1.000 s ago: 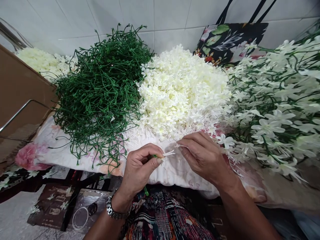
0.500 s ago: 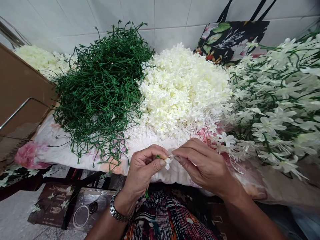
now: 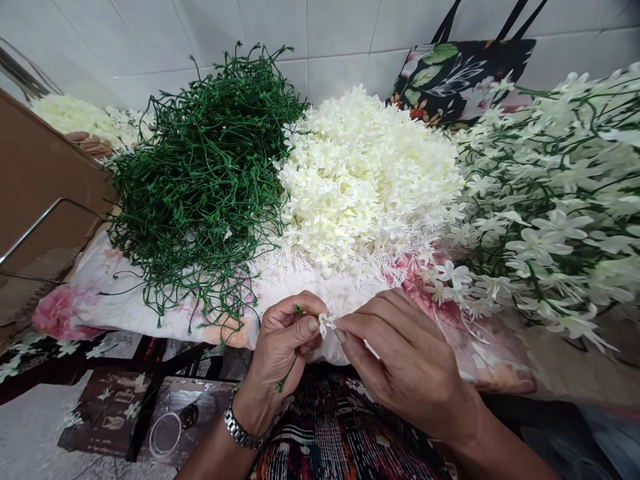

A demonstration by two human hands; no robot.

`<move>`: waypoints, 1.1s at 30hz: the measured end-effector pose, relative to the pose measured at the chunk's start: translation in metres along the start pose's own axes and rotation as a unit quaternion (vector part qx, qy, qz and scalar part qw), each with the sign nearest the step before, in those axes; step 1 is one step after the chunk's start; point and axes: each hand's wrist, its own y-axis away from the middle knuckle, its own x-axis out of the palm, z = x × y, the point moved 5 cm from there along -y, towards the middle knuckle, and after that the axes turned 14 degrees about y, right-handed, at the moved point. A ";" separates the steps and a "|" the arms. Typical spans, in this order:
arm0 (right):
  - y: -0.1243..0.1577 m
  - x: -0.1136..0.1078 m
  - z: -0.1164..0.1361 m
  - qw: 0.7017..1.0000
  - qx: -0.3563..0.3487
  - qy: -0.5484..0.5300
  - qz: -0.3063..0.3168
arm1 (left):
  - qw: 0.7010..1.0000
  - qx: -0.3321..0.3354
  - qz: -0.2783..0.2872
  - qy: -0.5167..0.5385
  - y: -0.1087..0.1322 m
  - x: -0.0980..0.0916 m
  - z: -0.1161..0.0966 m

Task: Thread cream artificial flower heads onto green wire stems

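Note:
My left hand [image 3: 285, 343], with a watch [image 3: 239, 423] on its wrist, is closed on a thin green plastic stem [image 3: 288, 377]. One stem end hangs below the palm and another green tip shows above the index finger. At the left fingertips sits a small white artificial flower [image 3: 326, 325]. From the other side my right hand [image 3: 405, 353] pinches this flower between thumb and index finger. Where stem and flower meet is hidden by the fingers. Beyond the hands lie a heap of green stems [image 3: 205, 160] and a heap of loose white flowers [image 3: 360, 173].
Assembled white flowers on stems [image 3: 555, 233] spread at the right. A cardboard box [image 3: 45, 180] with a metal wire handle [image 3: 37, 223] stands left; another person's fingers [image 3: 90, 143] show behind it. A floral bag [image 3: 465, 80] leans on the tiled wall. Floral cloth [image 3: 315, 287] covers the work surface.
The white flower has turned and shifted slightly left between my hands. My right hand has moved a little left and down. Another person's fingers have appeared behind the cardboard box.

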 end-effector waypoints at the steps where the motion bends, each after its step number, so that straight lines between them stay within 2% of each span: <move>1: 0.000 0.001 0.001 1.000 -0.003 0.012 -0.004 | 1.000 0.001 0.000 -0.002 0.000 0.000 0.001; 11: 0.005 0.007 0.001 0.999 -0.015 0.038 -0.001 | 0.996 0.075 0.011 -0.041 0.002 0.000 -0.004; 18: 0.002 0.007 0.003 0.998 -0.030 0.052 0.022 | 0.995 0.093 -0.004 -0.047 0.002 -0.002 -0.006; 25: 0.002 0.008 0.005 0.999 -0.017 0.043 0.003 | 0.999 0.028 -0.012 0.012 0.002 -0.006 0.002; 33: 0.001 0.009 0.008 0.998 -0.039 0.053 0.010 | 0.998 0.035 -0.049 0.006 0.000 -0.009 -0.001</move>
